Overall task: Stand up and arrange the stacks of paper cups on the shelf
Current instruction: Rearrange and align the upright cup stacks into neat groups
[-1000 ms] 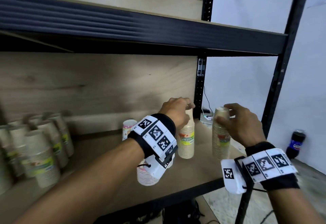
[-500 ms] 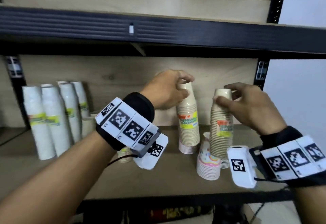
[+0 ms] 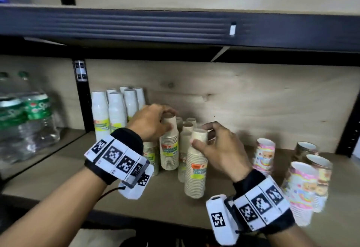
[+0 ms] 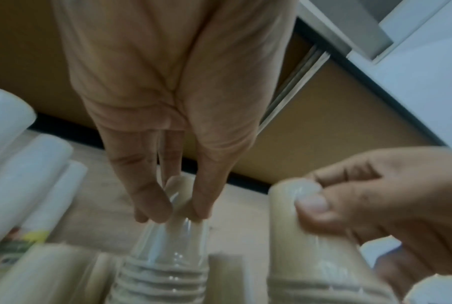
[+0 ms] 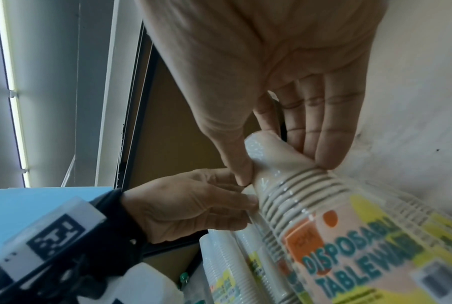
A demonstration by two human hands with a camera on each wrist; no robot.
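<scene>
Two wrapped stacks of beige paper cups stand upright on the wooden shelf (image 3: 58,168). My left hand (image 3: 168,119) pinches the top of the rear stack (image 3: 169,149), which is beside other beige stacks. My right hand (image 3: 199,135) grips the top of the nearer stack (image 3: 195,172) with thumb and fingers. Its base is at or just above the board. In the left wrist view my left hand (image 4: 178,205) pinches the plastic wrap at the top of its stack (image 4: 168,267). In the right wrist view my right hand (image 5: 271,160) holds the labelled stack (image 5: 336,236).
Tall white cup stacks (image 3: 109,114) stand at the back left, and more beige stacks (image 3: 187,130) behind my hands. Patterned pink cup stacks (image 3: 265,155) stand to the right. Water bottles (image 3: 25,122) fill the neighbouring bay past a black upright (image 3: 81,94). The upper shelf beam (image 3: 175,26) hangs overhead.
Both hands have carried their beige stacks from the right end of the shelf leftward, next to the white stacks. The head view has swung left with them.
</scene>
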